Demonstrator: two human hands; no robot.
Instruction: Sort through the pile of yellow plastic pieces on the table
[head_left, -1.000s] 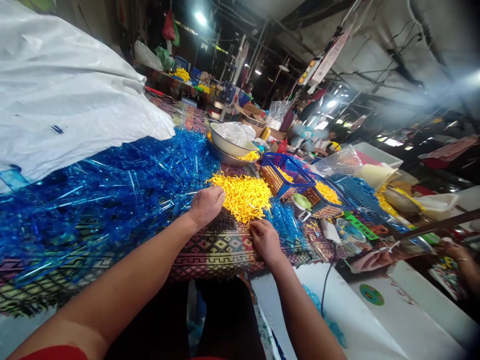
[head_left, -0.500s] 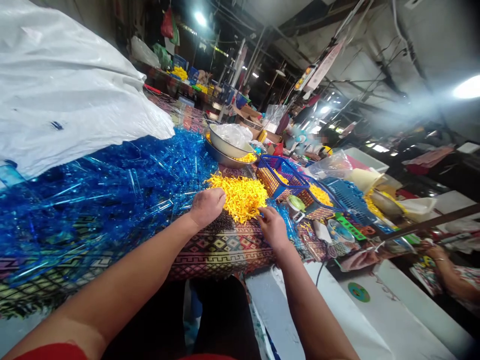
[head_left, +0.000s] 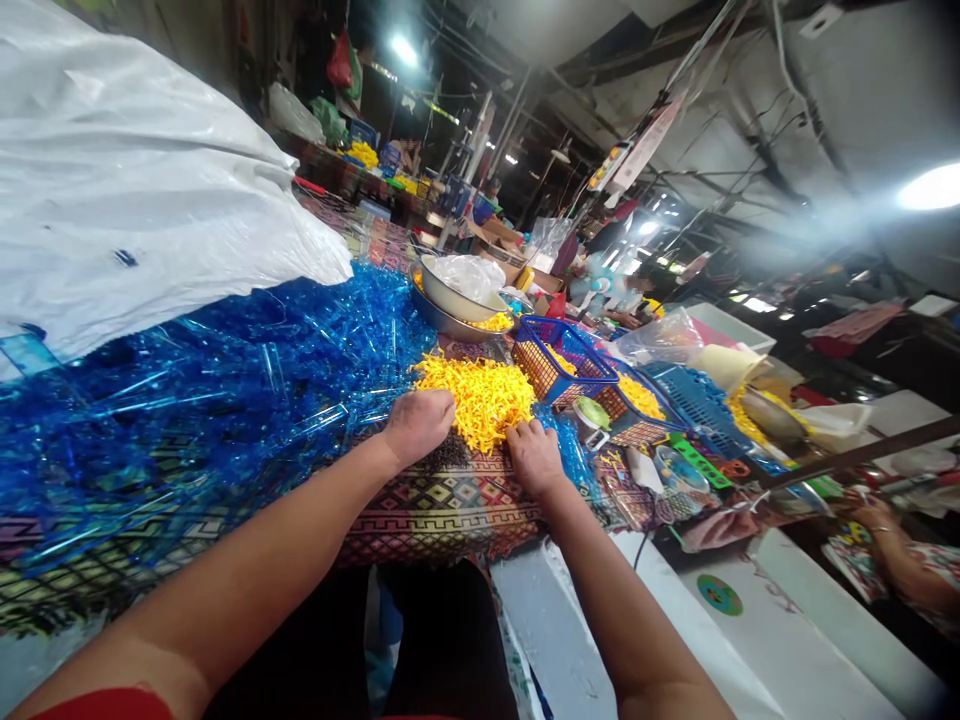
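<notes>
A heap of small yellow plastic pieces (head_left: pixel 484 395) lies on the patterned cloth (head_left: pixel 450 500) in front of me. At the heap's left edge, my left hand (head_left: pixel 421 422) is closed with its fingers curled in; what it holds, if anything, is hidden. My right hand (head_left: pixel 535 455) rests at the near right edge of the heap, palm down, its curled fingertips touching the yellow pieces. Whether any piece is pinched there I cannot make out. Small dark pieces (head_left: pixel 446 455) lie in a pile beside my left hand. Transparent blue plastic tubes (head_left: pixel 262 400) spread widely to the left.
A white plastic sheet (head_left: pixel 165 190) covers the far left. Stacked bowls (head_left: pixel 457 292) stand behind the heap. Blue baskets (head_left: pixel 555 360) with yellow pieces, a green-topped jar (head_left: pixel 592 415) and a green strip (head_left: pixel 701 462) lie to the right. Another person's arm (head_left: pixel 892 540) shows at far right.
My right hand has moved slightly left and turned palm down, its fingers now against the heap's near edge. My left hand has stayed almost in place beside the heap.
</notes>
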